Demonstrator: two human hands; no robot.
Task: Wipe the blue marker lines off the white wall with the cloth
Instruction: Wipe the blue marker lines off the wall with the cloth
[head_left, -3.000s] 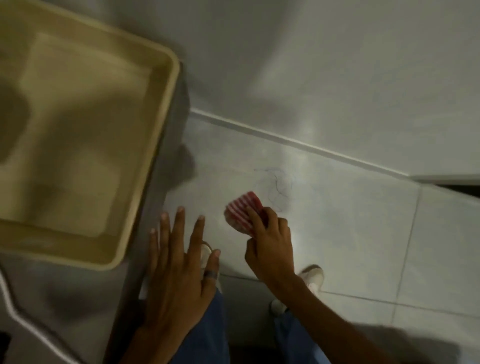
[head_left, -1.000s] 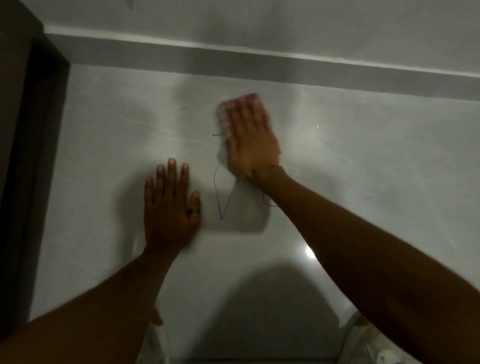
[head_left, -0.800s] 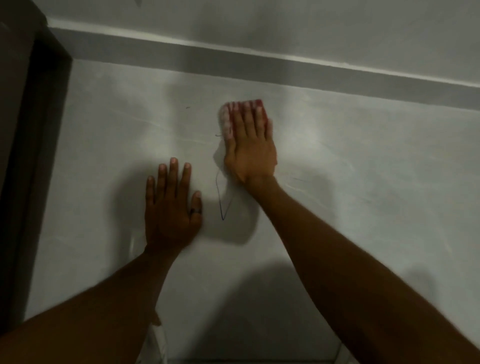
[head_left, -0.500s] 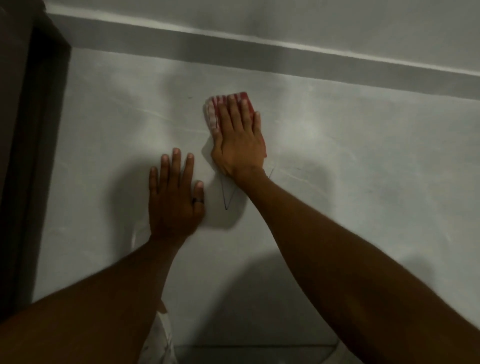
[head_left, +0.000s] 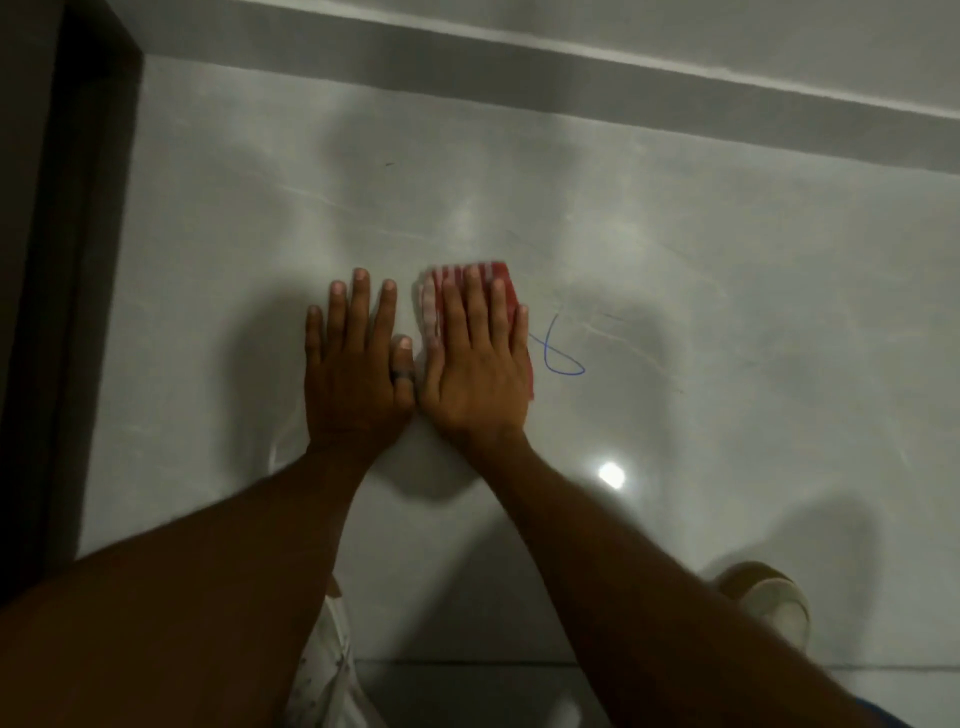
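My right hand (head_left: 475, 358) lies flat on the glossy white wall (head_left: 727, 270), pressing a red-and-white striped cloth (head_left: 452, 275) under its palm and fingers. Only the cloth's top, left and right edges show around the hand. A blue marker loop (head_left: 561, 358) remains just right of the cloth. My left hand (head_left: 356, 364) rests flat on the wall with fingers spread, its thumb with a dark ring touching the right hand.
A dark door frame (head_left: 62, 260) runs down the left edge. A grey band and white ledge (head_left: 571, 88) cross above the wall panel. My shoes (head_left: 774, 608) and the floor tile joint (head_left: 467, 662) show at the bottom.
My right hand has slid the cloth down over the V-shaped line beside my left hand, which is no longer visible. A blue loop to the right has come into sight.
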